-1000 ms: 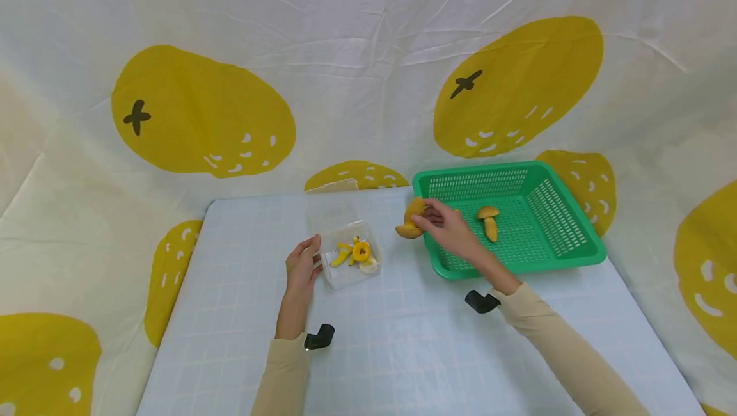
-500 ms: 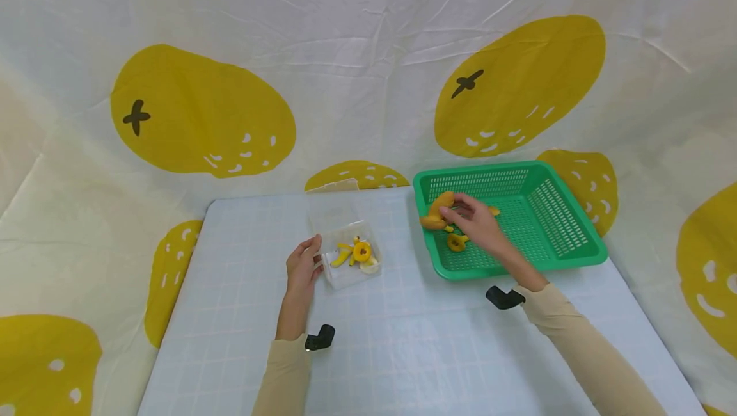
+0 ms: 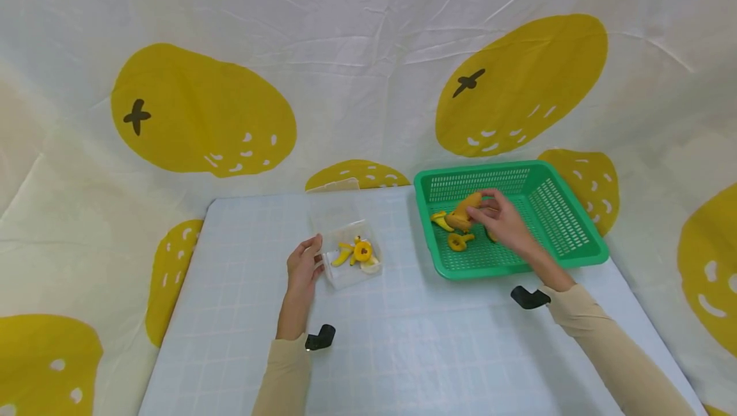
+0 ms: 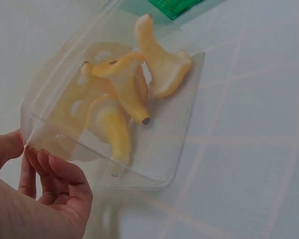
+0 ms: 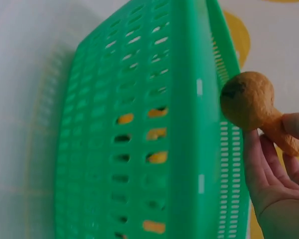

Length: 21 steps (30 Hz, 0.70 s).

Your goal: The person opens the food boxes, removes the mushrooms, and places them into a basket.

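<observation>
1. Fruit-printed cloth (image 3: pixel 386 83) behind; pale checked table (image 3: pixel 368 352) below.
2. Right hand (image 3: pixel 505 224): fingers and thumb pinch a tan mushroom (image 3: pixel 462 213) by its stem, over the green basket (image 3: pixel 547 268).
3. Left hand (image 3: pixel 302 267): pinches the clear box (image 3: pixel 341 280) at its left side; lid (image 3: pixel 332 208) open behind.
4. Partway, I'd judge: yellow mushrooms (image 4: pixel 128 90) in the box, loose pieces (image 3: pixel 458 242) in the basket, one mushroom in hand.
5. Only the right wrist view gives the held cap's dark patch (image 5: pixel 234 90); only the left wrist view, a dark stem tip (image 4: pixel 146 121).
</observation>
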Tool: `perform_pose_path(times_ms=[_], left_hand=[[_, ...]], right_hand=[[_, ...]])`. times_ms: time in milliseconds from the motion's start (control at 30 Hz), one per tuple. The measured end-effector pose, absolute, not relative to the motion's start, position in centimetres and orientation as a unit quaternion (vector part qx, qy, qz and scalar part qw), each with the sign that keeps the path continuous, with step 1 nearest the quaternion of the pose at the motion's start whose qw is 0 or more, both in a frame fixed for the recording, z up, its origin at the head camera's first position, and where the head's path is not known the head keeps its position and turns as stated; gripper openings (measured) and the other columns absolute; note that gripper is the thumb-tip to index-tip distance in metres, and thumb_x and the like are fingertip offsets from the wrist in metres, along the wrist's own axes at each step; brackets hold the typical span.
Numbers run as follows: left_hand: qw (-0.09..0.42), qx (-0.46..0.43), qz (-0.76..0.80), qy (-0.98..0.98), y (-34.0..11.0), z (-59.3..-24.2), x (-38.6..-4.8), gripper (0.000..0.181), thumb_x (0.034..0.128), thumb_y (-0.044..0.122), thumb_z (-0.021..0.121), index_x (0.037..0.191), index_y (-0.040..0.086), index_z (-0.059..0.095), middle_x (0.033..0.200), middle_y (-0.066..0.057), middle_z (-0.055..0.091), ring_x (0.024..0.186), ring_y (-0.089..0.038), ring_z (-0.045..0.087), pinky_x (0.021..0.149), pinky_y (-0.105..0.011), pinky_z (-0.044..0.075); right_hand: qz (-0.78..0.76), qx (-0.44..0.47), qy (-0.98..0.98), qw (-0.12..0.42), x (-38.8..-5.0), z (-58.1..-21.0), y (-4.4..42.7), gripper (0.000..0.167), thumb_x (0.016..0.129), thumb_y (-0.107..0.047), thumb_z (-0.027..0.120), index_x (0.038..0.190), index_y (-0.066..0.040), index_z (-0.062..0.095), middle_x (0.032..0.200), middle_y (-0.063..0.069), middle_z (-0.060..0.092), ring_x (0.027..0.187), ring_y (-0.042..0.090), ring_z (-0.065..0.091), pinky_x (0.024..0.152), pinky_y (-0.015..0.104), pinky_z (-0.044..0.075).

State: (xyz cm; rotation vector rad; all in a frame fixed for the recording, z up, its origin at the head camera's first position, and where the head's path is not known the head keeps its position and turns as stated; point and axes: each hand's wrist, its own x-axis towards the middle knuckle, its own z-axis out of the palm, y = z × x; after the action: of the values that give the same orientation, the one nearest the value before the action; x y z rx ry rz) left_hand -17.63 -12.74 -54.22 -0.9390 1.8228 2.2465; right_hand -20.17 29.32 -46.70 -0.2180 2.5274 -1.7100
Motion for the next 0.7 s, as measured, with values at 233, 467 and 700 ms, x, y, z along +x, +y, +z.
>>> perform_pose_path(times_ms=[233, 467, 700], left_hand=[[0.048, -0.305, 0.738, 0.6, -12.7, -54.0, -17.5, 0.044, 0.0995, 0.039, 0.069, 0.132, 0.01, 0.062, 0.128, -0.01, 0.057, 0.101, -0.021, 0.053, 0.079, -0.025, 0.05], [0.044, -0.309, 0.739, 0.598, -12.8, -54.0, -17.5, 0.044, 0.0988, 0.039, 0.07, 0.13, 0.009, 0.063, 0.123, -0.01, 0.056, 0.099, -0.021, 0.054, 0.076, -0.024, 0.049], [0.045, -0.307, 0.734, 0.603, -12.7, -54.1, -17.4, 0.043, 0.0991, 0.039, 0.07, 0.131, 0.01, 0.063, 0.123, -0.01, 0.056, 0.097, -0.019, 0.054, 0.074, -0.022, 0.049]], right_hand=[[-0.519, -0.05, 0.851, 0.059, -19.7, -47.5, 30.9, 0.057, 0.106, -0.026, 0.061, 0.144, 0.006, 0.033, 0.131, 0.031, 0.056, 0.113, 0.033, 0.066, 0.086, 0.027, 0.055], [-0.485, -0.053, 0.869, 0.081, -19.6, -48.6, 32.0, 0.055, 0.105, -0.026, 0.062, 0.14, 0.009, 0.038, 0.129, 0.032, 0.054, 0.117, 0.047, 0.059, 0.083, 0.03, 0.057], [-0.452, -0.078, 0.884, 0.092, -19.6, -49.0, 32.9, 0.051, 0.105, -0.018, 0.061, 0.14, 0.013, 0.04, 0.124, 0.033, 0.057, 0.118, 0.047, 0.056, 0.078, 0.023, 0.053]])
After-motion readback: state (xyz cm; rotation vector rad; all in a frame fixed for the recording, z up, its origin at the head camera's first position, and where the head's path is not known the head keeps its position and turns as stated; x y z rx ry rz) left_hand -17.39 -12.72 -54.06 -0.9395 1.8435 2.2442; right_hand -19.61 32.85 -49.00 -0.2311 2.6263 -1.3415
